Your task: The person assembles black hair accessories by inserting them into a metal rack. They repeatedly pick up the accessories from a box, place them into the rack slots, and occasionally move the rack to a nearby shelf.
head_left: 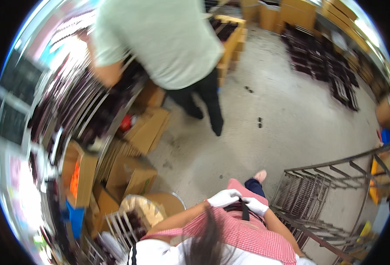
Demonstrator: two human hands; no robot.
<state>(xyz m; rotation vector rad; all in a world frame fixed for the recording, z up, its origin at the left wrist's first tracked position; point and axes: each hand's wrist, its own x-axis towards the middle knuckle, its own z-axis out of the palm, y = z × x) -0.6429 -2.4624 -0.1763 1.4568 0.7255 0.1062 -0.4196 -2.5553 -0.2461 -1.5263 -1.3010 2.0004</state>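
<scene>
Both my hands wear white gloves and meet in front of my waist, over a red-and-white checked apron. A black strap hangs down between them across the apron. My left hand is closed, its fingertips at the strap's upper end. From the other side my right hand pinches the same strap near its top. Fine finger detail is small and partly hidden. Below the strap, a dark band crosses my waist.
Ahead on the left a person in a pale shirt leans over a bench stacked with dark slatted parts. Cardboard boxes crowd below it. A metal rack stands close on my right. Dark stacks lie on the far floor.
</scene>
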